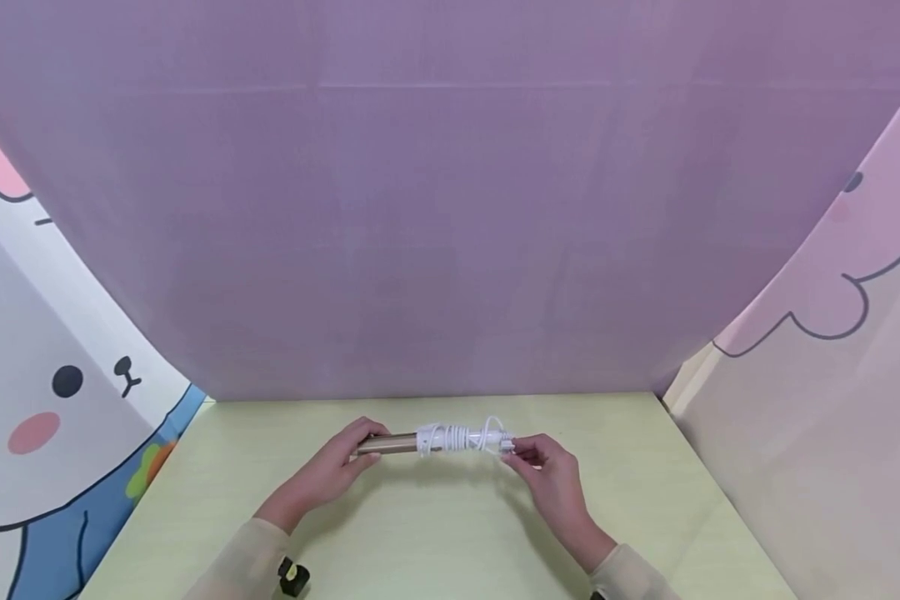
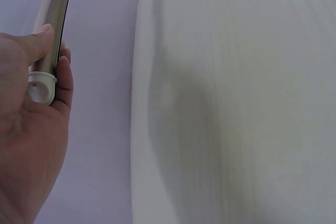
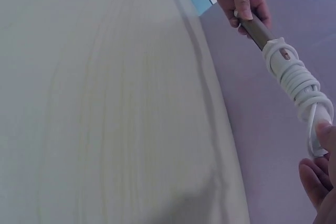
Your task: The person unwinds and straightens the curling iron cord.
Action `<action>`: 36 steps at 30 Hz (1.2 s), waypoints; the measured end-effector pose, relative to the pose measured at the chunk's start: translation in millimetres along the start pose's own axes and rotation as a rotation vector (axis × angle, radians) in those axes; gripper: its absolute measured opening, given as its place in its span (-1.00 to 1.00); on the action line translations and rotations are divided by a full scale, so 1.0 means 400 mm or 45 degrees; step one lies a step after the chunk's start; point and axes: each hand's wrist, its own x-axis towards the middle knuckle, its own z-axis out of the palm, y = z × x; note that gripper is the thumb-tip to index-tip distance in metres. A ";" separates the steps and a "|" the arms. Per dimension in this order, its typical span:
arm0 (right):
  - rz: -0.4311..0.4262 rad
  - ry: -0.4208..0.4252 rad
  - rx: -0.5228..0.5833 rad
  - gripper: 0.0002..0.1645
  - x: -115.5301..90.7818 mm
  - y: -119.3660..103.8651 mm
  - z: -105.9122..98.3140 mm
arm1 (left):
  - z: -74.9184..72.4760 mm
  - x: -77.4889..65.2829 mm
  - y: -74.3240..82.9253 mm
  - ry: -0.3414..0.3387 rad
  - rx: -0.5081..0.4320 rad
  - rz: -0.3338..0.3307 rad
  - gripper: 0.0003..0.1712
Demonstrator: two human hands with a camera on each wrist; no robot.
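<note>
Behind the worktop, a smooth pale-green slab, hangs a matte purple backdrop between cartoon-printed side panels. Above the worktop both hands hold a slim metal tube level. The left hand curls its grip round the tube's white-capped end; the right hand pinches the white cord coiled round the other end.
</note>
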 end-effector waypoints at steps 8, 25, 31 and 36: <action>-0.060 -0.007 0.103 -0.51 0.001 0.006 -0.009 | -0.005 -0.005 0.007 0.010 0.017 0.006 -0.62; -0.110 -0.015 0.093 -0.67 0.000 0.025 -0.014 | -0.003 0.003 0.007 -0.011 -0.002 0.040 -0.62; -0.128 -0.011 0.128 -0.66 0.003 0.025 -0.006 | -0.004 0.000 0.008 -0.002 -0.001 0.055 -0.61; -0.112 -0.055 0.155 -0.61 0.004 0.032 -0.004 | -0.010 -0.006 0.012 -0.014 0.017 0.031 -0.63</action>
